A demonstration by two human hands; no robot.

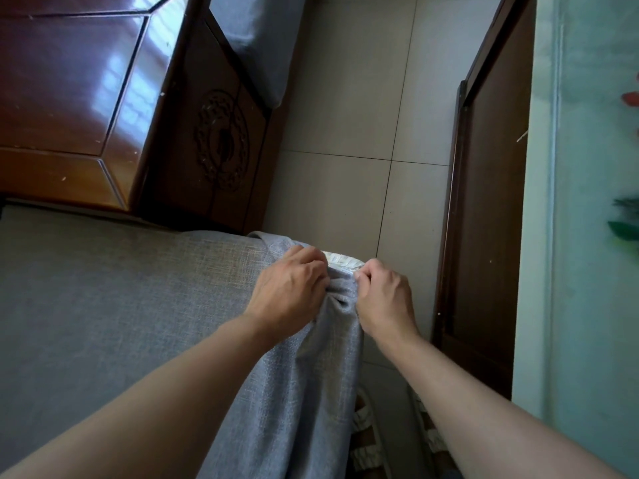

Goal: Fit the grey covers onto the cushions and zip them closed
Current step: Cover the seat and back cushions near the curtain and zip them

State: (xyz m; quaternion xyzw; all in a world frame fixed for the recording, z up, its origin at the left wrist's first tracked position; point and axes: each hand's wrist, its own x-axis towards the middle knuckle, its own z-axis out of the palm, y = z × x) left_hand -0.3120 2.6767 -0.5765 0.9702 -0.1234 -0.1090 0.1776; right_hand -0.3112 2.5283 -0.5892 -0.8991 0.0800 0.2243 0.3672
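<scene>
The cover is soft woven fabric: light, limp, and prone to bunching, so it is best gripped at the hem on both sides of the opening, close to the zip line, and drawn taut before closing. The cushion inside appears compressible and will likely yield when the edges are pulled over it. The cover is grey with a coarse linen-like weave; it hangs from the edge of a grey seat down toward the floor. A white ribbed strip of cushion shows at the open end, between the two hands. The left hand is curled onto gathered fabric at the corner. The right hand pinches the cover edge just beside the exposed strip. No zip pull can be made out.
</scene>
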